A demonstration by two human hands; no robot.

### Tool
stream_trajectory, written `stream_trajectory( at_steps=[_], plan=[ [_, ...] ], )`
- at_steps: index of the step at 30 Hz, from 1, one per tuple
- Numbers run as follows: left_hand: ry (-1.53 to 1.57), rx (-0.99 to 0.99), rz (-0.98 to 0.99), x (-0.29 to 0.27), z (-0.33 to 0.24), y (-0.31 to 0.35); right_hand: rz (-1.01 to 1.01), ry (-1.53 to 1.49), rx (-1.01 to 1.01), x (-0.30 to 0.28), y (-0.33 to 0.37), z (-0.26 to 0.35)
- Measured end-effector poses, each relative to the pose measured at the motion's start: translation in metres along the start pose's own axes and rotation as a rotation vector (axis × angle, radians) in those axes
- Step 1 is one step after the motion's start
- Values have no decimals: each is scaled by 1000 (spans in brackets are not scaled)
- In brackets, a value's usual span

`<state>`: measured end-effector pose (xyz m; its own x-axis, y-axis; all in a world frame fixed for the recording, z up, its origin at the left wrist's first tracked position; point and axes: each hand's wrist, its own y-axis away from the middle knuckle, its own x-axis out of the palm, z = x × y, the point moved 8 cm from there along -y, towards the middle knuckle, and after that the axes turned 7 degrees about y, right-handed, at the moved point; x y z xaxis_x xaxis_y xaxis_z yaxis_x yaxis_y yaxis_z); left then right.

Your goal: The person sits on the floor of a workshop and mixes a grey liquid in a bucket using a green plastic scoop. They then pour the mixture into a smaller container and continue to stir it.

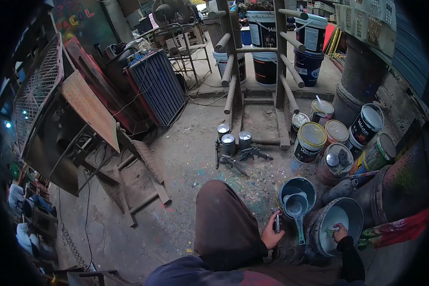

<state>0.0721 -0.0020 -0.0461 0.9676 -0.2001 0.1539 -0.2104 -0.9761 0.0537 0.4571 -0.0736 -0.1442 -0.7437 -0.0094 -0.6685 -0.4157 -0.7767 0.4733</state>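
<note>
My left hand [270, 233] is closed round a dark metal piece that looks like a spray gun [277, 220], beside my knee. Inside a large metal bucket [316, 233] of milky liquid [339, 215], my right hand [340, 232] grips a small greenish thing [331, 233], perhaps a brush; its kind is unclear. Between the hands stands a dark pail [311, 186] with a long-handled blue-grey dipper [298, 209] resting in it. Several spray guns [233, 165] lie on the floor ahead, next to dark cups with silvery lids [229, 141].
Several paint cans [311, 143] crowd the right side, near a dark bottle [339, 190] and a red cloth [400, 229]. A pegged wooden rack [280, 71] stands ahead, with stacked buckets [262, 33] behind. At left are a wooden stand [143, 176] and a ribbed radiator-like panel [157, 88].
</note>
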Motion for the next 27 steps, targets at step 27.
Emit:
stream_trajectory(
  at_steps=[27],
  plan=[
    [9,-67,5,0,1,2,160,351,-105,6,24,21]
  ],
)
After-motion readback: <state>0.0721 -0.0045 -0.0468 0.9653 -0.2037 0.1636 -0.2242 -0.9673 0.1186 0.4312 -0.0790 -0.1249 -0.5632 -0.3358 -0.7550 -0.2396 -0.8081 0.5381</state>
